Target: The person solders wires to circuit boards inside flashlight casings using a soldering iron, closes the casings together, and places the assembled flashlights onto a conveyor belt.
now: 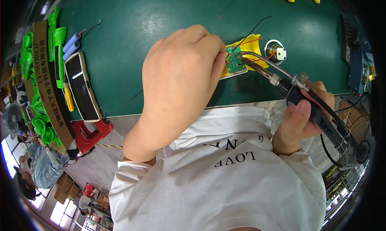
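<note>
My left hand (183,76) is closed over a small green circuit board (233,60) that sits in a yellow plastic part (254,54) on the green table mat (132,34). Its fingertips pinch the board's left edge. My right hand (303,118) grips the black handle of a soldering iron (289,86), whose metal tip points left onto the board. Red and black wires (257,29) run from the board. A round silver part with a white block (276,52) lies just right of the yellow piece.
A black phone (82,88) lies at the left, beside blue cylindrical cells (71,45) and a yellow tool. A cardboard box of green plastic parts (38,90) stands at the far left. A red tool (90,134) sits at the table edge. A soldering station (360,66) stands right.
</note>
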`<state>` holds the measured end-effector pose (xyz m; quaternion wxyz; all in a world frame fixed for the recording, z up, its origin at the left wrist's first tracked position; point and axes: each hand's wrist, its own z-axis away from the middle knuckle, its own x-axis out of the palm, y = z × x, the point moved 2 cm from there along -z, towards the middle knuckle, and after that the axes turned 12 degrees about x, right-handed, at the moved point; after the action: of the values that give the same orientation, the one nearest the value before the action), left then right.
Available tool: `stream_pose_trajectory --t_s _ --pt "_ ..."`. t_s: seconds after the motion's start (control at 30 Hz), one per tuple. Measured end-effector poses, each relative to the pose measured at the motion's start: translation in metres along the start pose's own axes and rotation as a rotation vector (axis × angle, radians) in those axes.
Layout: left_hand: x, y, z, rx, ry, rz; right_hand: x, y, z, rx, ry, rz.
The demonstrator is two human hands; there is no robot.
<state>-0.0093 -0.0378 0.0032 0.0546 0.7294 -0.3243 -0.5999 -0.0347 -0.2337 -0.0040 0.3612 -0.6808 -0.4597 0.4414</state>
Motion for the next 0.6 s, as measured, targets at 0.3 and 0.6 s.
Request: stream_pose_trajectory --t_s 0.3,0.6 --pt "0.0036 -0.0008 0.0021 -0.001 0.022 0.010 -0.0027 -0.0011 -0.0001 -0.008 0.044 -0.026" --pt "0.0004 0.0006 -0.0011 -0.005 -0.003 0.009 0.0008 0.0005 -0.0005 0.010 0.057 -0.021"
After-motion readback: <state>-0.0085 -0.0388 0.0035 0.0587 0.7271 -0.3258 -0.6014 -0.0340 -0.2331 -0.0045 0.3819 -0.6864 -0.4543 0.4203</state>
